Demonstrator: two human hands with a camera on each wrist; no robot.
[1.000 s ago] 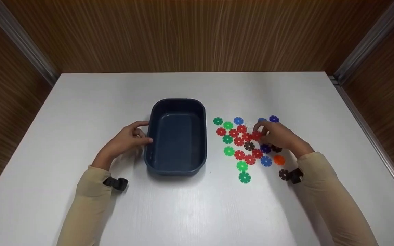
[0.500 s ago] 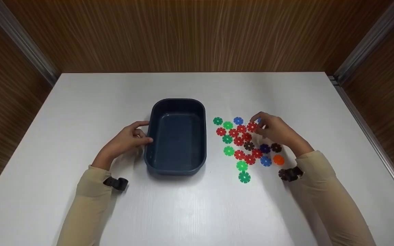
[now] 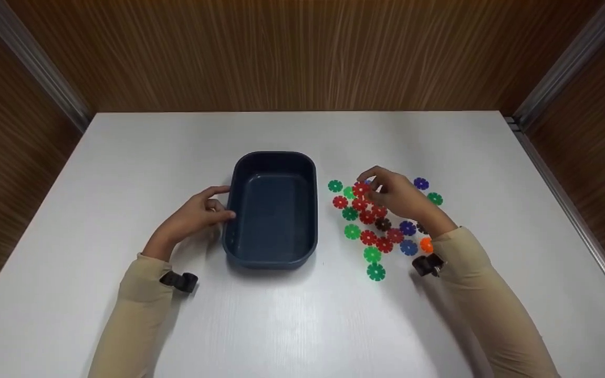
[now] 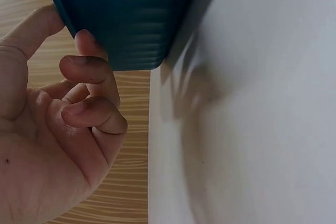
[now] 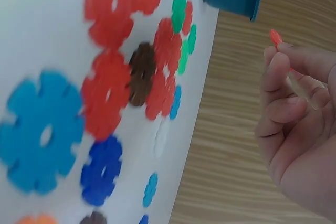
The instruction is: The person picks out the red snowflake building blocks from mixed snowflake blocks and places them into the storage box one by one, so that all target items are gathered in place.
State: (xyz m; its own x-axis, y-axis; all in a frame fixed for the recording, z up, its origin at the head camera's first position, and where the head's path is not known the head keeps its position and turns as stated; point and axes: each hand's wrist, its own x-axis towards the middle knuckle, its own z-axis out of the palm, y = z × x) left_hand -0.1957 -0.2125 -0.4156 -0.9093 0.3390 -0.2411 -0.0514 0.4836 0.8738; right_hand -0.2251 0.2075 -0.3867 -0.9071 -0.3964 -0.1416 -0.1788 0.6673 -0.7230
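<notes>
The right hand [image 3: 399, 195], pinching a red disc [image 3: 360, 189] above the white bench [image 3: 281, 325], swings left across the scattered discs [image 3: 352, 231], bringing it nearer the tray [image 3: 273, 215], whose left rim the left hand [image 3: 188, 220] holds with thumb and finger; wood-grain panels [image 3: 302, 58] with metal corner strips [image 3: 37, 63] wall in the bench

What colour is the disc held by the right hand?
Red; the head view shows the disc best.
</notes>
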